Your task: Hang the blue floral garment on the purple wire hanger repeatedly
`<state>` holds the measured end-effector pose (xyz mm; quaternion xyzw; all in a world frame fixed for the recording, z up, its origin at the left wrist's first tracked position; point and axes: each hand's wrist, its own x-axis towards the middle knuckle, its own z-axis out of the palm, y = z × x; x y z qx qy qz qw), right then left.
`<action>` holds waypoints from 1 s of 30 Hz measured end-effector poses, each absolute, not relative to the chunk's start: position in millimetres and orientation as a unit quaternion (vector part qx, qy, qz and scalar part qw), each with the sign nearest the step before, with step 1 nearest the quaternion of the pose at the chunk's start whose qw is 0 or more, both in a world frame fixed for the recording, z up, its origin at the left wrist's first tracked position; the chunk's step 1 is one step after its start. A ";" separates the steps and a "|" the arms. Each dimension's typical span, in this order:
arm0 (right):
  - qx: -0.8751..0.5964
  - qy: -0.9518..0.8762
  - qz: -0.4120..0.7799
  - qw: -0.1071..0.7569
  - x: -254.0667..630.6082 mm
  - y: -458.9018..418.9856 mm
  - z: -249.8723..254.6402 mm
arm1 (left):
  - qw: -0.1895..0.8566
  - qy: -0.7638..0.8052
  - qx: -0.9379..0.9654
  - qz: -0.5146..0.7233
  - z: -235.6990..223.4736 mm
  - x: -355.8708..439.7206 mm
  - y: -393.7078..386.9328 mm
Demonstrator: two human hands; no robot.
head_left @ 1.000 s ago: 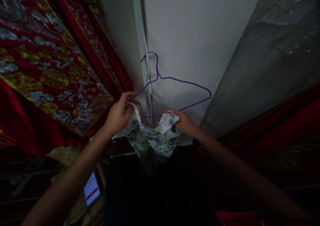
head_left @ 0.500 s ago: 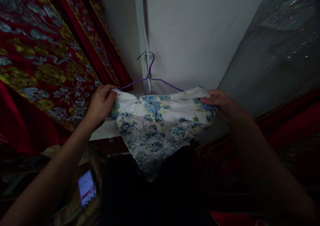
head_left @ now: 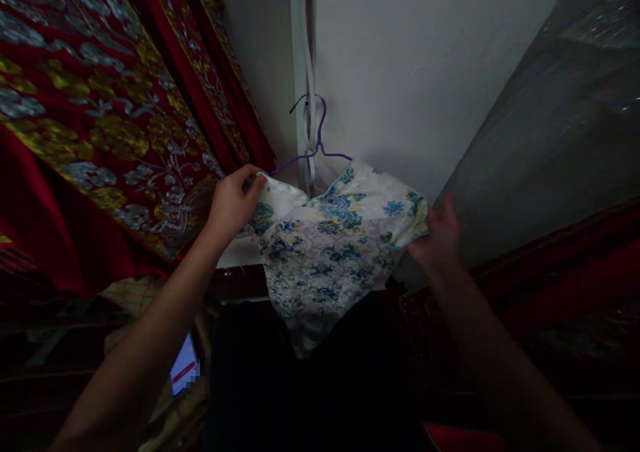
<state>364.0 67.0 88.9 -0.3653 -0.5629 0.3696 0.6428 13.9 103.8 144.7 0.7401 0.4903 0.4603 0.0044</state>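
Observation:
A white garment with a blue flower print (head_left: 330, 252) hangs spread over a purple wire hanger (head_left: 320, 135), whose hook is caught on a white strip running down the wall (head_left: 301, 72). My left hand (head_left: 233, 202) pinches the garment's left shoulder at the hanger's left end. At the garment's right edge, my right hand (head_left: 443, 235) touches the cloth with its fingers partly stretched upward. The hanger's right arm is hidden under the cloth.
Red cloth embroidered in gold and silver (head_left: 100, 105) hangs on the left. A grey glittery fabric (head_left: 550, 105) slopes down the right side. A lit phone screen (head_left: 184, 374) lies low on the left. The area below the garment is dark.
The garment went from a bunch held under the hanger to spread across it. My right hand loosened its grip and slid to the right edge. The view shifted slightly.

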 end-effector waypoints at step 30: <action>-0.164 -0.782 0.540 0.262 332.2 -53.7 125.2 | -0.081 0.434 0.823 0.356 188.1 72.4 58.9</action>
